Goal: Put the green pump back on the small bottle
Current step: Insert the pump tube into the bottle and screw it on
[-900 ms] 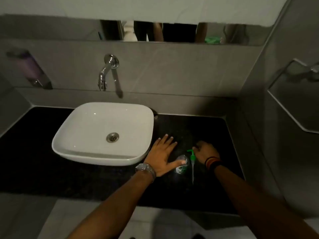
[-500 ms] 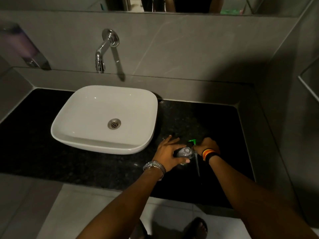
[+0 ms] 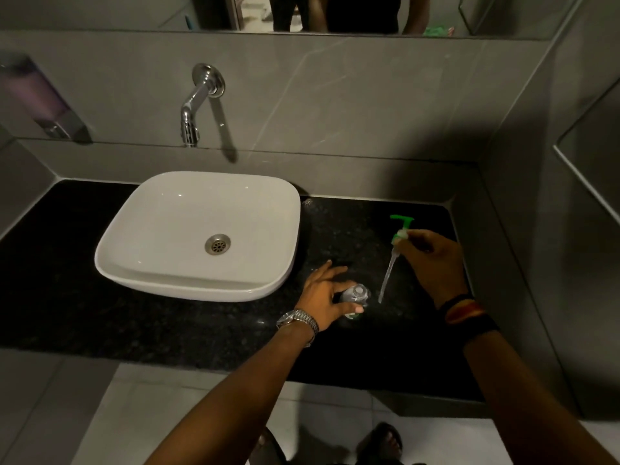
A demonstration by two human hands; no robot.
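Observation:
A small clear bottle [image 3: 356,294] with a green label stands upright on the black counter [image 3: 167,323], its neck uncovered. My left hand [image 3: 323,295] wraps around its left side and grips it. My right hand [image 3: 432,263] holds the green pump [image 3: 401,226] by its collar, lifted above the counter to the right of the bottle. The pump's clear dip tube [image 3: 387,275] slants down and left, and its tip hangs just right of the bottle's mouth.
A white basin [image 3: 141,229] sits on the counter to the left of the bottle, under a chrome wall tap [image 3: 194,105]. A soap dispenser [image 3: 40,102] hangs on the left wall. Grey walls close the counter at the back and right.
My right hand has picked the green pump up off the counter and raised it up and to the right. My left hand has closed around the bottle. The camera has tilted down.

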